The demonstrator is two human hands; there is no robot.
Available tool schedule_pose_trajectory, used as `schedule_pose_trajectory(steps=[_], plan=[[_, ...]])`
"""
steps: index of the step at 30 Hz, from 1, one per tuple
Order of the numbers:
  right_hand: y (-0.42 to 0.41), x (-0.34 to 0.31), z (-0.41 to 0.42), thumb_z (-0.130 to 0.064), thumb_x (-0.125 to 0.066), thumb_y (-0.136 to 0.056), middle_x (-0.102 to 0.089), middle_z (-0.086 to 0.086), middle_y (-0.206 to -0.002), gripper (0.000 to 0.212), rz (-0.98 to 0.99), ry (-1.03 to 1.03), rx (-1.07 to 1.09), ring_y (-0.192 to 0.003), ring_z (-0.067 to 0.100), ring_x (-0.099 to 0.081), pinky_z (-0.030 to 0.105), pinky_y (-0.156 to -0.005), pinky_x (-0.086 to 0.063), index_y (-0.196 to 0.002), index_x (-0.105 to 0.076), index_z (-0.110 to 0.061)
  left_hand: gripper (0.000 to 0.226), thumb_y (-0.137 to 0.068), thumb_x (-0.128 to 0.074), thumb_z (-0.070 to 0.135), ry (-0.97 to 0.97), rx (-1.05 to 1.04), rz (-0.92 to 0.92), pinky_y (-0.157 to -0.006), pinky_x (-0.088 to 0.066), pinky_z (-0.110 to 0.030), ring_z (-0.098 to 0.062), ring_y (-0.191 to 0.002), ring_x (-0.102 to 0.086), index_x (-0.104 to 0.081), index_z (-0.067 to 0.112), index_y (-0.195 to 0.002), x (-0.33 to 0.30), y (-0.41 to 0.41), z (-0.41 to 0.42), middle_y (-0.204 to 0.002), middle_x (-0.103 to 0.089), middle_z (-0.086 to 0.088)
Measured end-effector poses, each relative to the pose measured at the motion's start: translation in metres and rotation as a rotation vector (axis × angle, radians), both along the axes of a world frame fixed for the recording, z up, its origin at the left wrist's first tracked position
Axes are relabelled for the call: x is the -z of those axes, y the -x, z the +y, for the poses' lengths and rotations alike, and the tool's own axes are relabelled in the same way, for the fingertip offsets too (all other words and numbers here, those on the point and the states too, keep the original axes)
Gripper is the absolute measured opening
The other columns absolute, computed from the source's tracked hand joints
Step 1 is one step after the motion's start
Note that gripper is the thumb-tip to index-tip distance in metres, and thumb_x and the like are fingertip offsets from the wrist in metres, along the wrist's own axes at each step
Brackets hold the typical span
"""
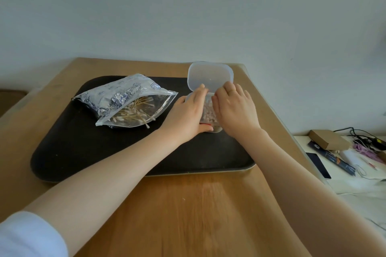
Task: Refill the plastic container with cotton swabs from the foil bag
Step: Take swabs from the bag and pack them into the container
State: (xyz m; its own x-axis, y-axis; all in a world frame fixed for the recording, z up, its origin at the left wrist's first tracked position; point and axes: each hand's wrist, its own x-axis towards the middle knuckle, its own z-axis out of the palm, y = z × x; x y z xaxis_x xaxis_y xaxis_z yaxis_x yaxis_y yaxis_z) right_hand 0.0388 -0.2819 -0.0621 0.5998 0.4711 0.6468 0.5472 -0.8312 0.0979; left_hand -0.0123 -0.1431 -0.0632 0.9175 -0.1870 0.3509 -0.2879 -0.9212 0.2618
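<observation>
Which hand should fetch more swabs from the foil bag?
Left. The left hand is on the side of the plastic container facing the foil bag, whose open mouth faces it. The right hand would have to cross over the container.

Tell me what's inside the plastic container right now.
Cotton swabs fill the plastic container, pale tips up. Both hands, left and right, cover its sides, so how full it is stays hidden.
</observation>
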Motion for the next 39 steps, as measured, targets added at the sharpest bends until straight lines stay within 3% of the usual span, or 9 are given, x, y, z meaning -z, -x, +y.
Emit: schedule_pose_trajectory(steps=[4, 7, 11, 16, 21, 26, 32, 35, 39], plan=[[-0.001, -0.004, 0.003, -0.04, -0.022, -0.096, -0.051, 0.01, -0.107, 0.049, 0.265, 0.05, -0.033, -0.089, 0.025, -0.05, 0.036, -0.078, -0.041, -0.097, -0.059, -0.008, 0.077, -0.071, -0.076, 0.037, 0.111, 0.038, -0.046, -0.101, -0.039, -0.036, -0.026, -0.128, -0.044, -0.041, 0.006, -0.133, 0.005, -0.001, 0.006, -0.155, -0.017, -0.008], [-0.001, -0.007, 0.003, -0.041, -0.026, -0.099, -0.05, 0.008, -0.129, 0.047, 0.438, 0.022, -0.118, -0.114, 0.023, -0.051, 0.034, -0.096, -0.035, -0.131, -0.042, -0.01, 0.084, -0.07, -0.074, 0.046, 0.119, -0.03, -0.13, -0.103, -0.038, -0.039, -0.028, -0.132, -0.036, -0.042, 0.0, -0.133, 0.011, -0.003, 0.008, -0.149, -0.029, -0.011], [0.003, -0.007, 0.001, -0.043, -0.024, -0.099, -0.029, 0.001, -0.152, 0.056, 0.514, 0.145, -0.183, -0.14, 0.014, -0.024, 0.026, -0.113, -0.015, -0.147, -0.023, -0.016, 0.092, -0.073, -0.067, 0.053, 0.121, -0.098, -0.112, -0.107, -0.031, -0.034, -0.024, -0.136, -0.027, -0.031, 0.003, -0.141, 0.016, -0.004, 0.009, -0.148, -0.029, -0.009], [-0.002, -0.007, 0.0, -0.067, -0.018, -0.087, -0.009, -0.002, -0.157, 0.079, 0.516, 0.324, -0.158, -0.144, 0.012, -0.006, 0.028, -0.114, 0.0, -0.15, -0.011, -0.019, 0.09, -0.08, -0.067, 0.04, 0.191, -0.088, -0.039, -0.111, -0.024, -0.032, -0.023, -0.14, -0.021, -0.019, 0.003, -0.146, 0.017, -0.007, 0.009, -0.152, -0.02, -0.01], [-0.003, -0.012, 0.005, -0.059, -0.025, -0.093, -0.006, 0.003, -0.158, 0.074, 0.531, 0.365, -0.071, -0.145, 0.017, -0.002, 0.032, -0.116, -0.002, -0.149, -0.007, -0.014, 0.095, -0.079, -0.068, 0.041, 0.213, 0.008, 0.117, -0.113, -0.017, -0.03, -0.018, -0.143, -0.012, -0.01, 0.012, -0.148, 0.01, -0.003, 0.02, -0.157, -0.006, -0.005], [0.0, -0.01, 0.016, -0.055, -0.036, -0.092, -0.014, 0.007, -0.157, 0.071, 0.427, 0.249, 0.024, -0.145, 0.029, 0.0, 0.043, -0.117, -0.001, -0.147, -0.018, -0.013, 0.034, -0.083, -0.065, 0.017, 0.09, -0.034, -0.188, -0.103, -0.035, -0.042, -0.032, -0.131, -0.036, -0.058, 0.007, -0.115, 0.001, 0.014, 0.051, -0.144, -0.034, -0.017], [0.034, -0.021, 0.054, -0.037, -0.048, -0.093, -0.034, 0.005, -0.149, 0.037, 0.327, 0.098, -0.245, -0.141, 0.023, -0.018, 0.038, -0.113, -0.016, -0.122, -0.057, -0.015, 0.008, -0.072, -0.07, 0.002, -0.181, -0.136, -0.21, -0.096, -0.036, -0.058, -0.045, -0.127, -0.038, -0.072, 0.005, -0.079, 0.0, 0.033, 0.102, -0.133, -0.049, -0.022], [0.044, -0.015, 0.07, -0.027, -0.05, -0.093, -0.043, 0.007, -0.142, 0.027, 0.315, 0.152, -0.346, -0.138, 0.024, -0.027, 0.039, -0.109, -0.025, -0.111, -0.064, -0.012, 0.013, -0.076, -0.068, 0.005, -0.24, -0.211, -0.151, -0.099, -0.033, -0.059, -0.043, -0.13, -0.036, -0.074, 0.005, -0.088, 0.002, 0.042, 0.124, -0.133, -0.051, -0.021], [0.052, -0.007, 0.092, -0.019, -0.053, -0.09, -0.057, 0.011, -0.126, 0.021, 0.317, 0.114, -0.414, -0.122, 0.03, -0.047, 0.044, -0.094, -0.042, -0.098, -0.068, -0.008, 0.042, -0.084, -0.058, 0.001, -0.193, -0.218, -0.112, -0.089, -0.048, -0.052, -0.038, -0.118, -0.051, -0.057, 0.006, -0.125, 0.002, 0.049, 0.147, -0.133, -0.053, -0.016]])
